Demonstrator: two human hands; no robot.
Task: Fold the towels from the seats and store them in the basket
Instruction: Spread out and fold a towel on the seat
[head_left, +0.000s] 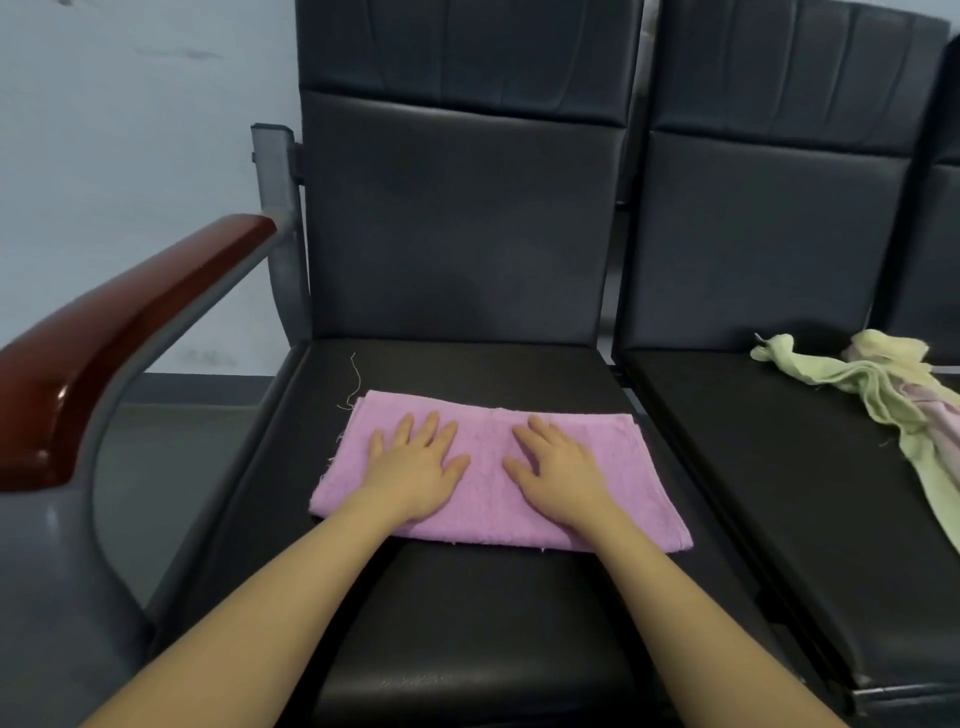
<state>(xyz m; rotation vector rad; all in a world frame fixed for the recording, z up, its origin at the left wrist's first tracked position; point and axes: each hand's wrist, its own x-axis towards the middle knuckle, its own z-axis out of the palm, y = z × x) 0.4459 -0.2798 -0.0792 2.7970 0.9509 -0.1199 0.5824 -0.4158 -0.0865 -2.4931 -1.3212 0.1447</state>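
- Two bare hands lie palm-down on one folded pink towel (498, 475), which rests flat in the middle of the left black seat (467, 623).
- Left hand (415, 467): fingers spread and flat on the towel's left half, gripping nothing.
- Right hand (558, 473): fingers spread and flat on the right half, likewise pressing.
- A crumpled heap of pale green towels (883, 395), perhaps two with a pinkish piece among them, lies on the second seat (779, 493).
- One reddish-brown wooden armrest (119, 332) stands at the left.
- No writing is readable.
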